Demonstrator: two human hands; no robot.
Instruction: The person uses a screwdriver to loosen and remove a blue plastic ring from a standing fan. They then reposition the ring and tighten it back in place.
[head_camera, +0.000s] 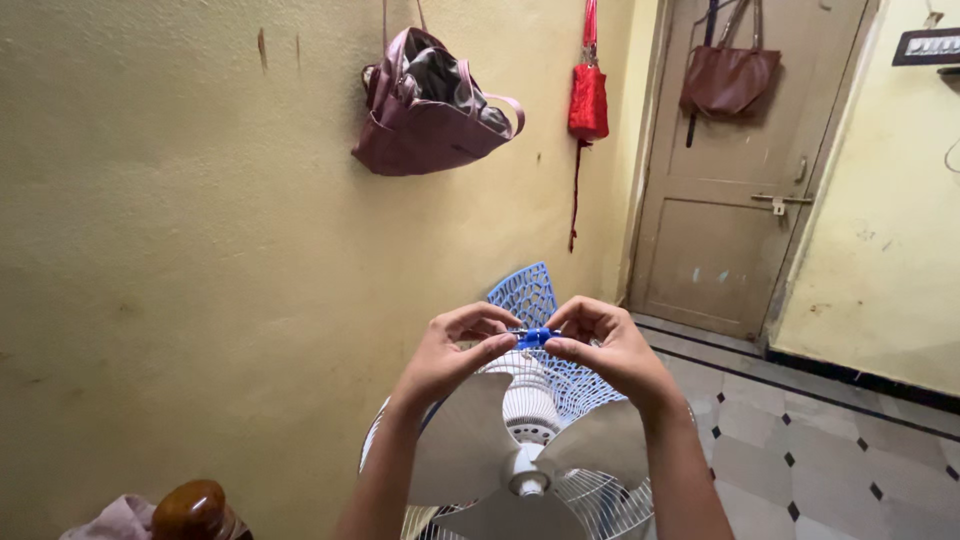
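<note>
My left hand (455, 350) and my right hand (605, 345) meet in front of me, fingertips pinching a small blue part (535, 336) between them. Both hands grip it, thumbs and forefingers closed on its two ends. Directly below stands a white fan (520, 465) with its blades exposed and the wire rear guard around them. A blue plastic grille (525, 295) shows behind my hands, leaning near the wall.
A yellow wall fills the left, with a purple bag (425, 110) and a red folded umbrella (589, 95) hanging on it. A brown door (740, 170) with a brown bag (730, 78) stands at the right. Tiled floor (820, 450) lies right. A brown rounded wooden knob (192, 510) sits bottom left.
</note>
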